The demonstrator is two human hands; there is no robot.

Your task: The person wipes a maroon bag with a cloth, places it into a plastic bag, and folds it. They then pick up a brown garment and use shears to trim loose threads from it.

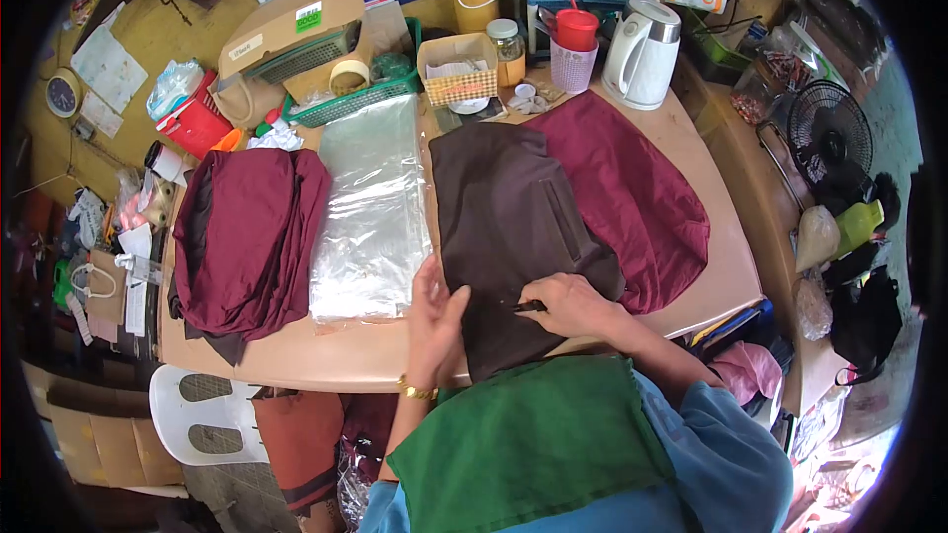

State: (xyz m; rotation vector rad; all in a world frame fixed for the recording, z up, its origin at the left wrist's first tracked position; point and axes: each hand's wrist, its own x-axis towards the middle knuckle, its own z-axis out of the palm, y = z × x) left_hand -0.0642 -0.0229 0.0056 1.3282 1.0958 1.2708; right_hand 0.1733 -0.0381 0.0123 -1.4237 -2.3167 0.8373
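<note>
A dark brown garment (504, 207) lies on the table, its lower end hanging at the front edge near my body. My right hand (573, 306) is closed on a small black tool (530, 306) over the garment's lower part. Beside the garment's left edge is my left hand (435, 316), its fingers apart and nothing in it. A maroon cloth (632, 197) lies partly under the garment on the right. Left of it is a stack of clear plastic sheets (365, 207), and a folded maroon garment (247, 237) lies farther left.
Along the back stand a green basket (355, 107), a checkered box (459, 87), a jar (507, 51), a pink cup (573, 67) and a white kettle (642, 54). A black fan (829, 133) is at the right. A white chair (202, 415) stands below the table's left side.
</note>
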